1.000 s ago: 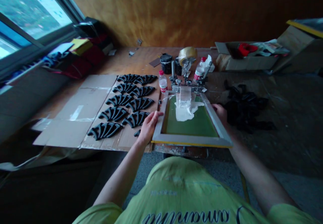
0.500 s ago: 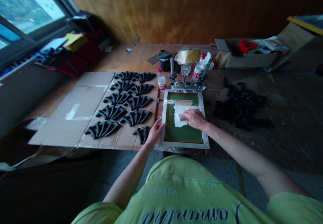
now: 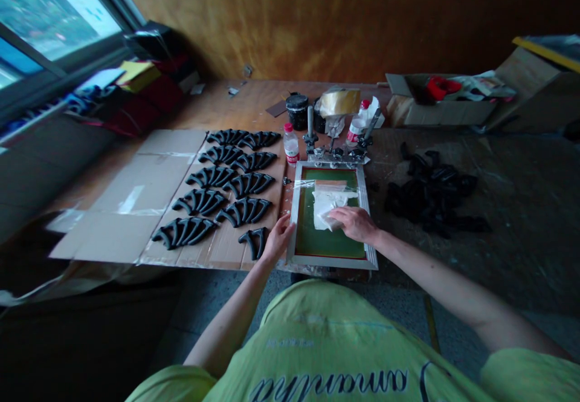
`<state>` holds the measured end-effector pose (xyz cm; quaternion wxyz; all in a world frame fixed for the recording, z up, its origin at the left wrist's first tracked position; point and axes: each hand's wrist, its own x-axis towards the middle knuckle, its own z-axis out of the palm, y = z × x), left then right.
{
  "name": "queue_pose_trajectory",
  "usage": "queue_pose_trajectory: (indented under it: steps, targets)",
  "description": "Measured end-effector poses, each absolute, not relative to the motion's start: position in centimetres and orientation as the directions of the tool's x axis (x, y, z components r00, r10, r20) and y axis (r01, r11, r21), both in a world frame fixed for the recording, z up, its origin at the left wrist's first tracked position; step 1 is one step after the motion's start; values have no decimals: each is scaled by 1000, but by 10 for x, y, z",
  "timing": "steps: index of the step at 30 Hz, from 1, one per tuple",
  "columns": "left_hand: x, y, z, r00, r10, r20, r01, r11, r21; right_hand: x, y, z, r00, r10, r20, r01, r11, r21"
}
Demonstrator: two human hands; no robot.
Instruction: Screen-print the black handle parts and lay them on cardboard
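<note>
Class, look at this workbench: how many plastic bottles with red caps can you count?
2: one bottle stands behind the left corner of the screen frame, the other bottle behind its right corner. Others may be hidden.

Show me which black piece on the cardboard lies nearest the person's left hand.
The small lone piece, right by the left hand, ending the row beside the screen frame; the others are bigger fan-shaped clusters.
</note>
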<state>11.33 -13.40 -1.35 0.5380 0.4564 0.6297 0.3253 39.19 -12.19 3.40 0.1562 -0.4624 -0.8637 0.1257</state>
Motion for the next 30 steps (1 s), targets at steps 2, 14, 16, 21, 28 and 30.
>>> queue_pose_trajectory:
  steps: [2, 14, 16, 21, 28, 30]
  targets:
    - [113, -134, -12, 9, 922, -387, 214, 377, 901, 395, -121, 38, -556, 823, 115, 746, 555, -368]
    - [115, -121, 80, 41, 968, -248, 13, 248, 969, 453, -39, 98, 71, 899, 432, 873, 154, -463]
    - [122, -108, 101, -4, 989, -148, -42, 148, 988, 485, -44, 87, 228, 902, 368, 862, -11, -507]
    - [148, -60, 151, -9, 996, 90, -166, -91, 982, 476, -84, 27, 127, 984, 123, 887, -57, -457]
    - [168, -74, 130, -47, 998, -31, -218, 20, 976, 391, -120, 2, -86, 996, -34, 968, 75, -239]
    - [174, -109, 97, 155, 941, -300, -171, 325, 930, 377, -127, 9, 9, 998, -68, 955, -28, -296]
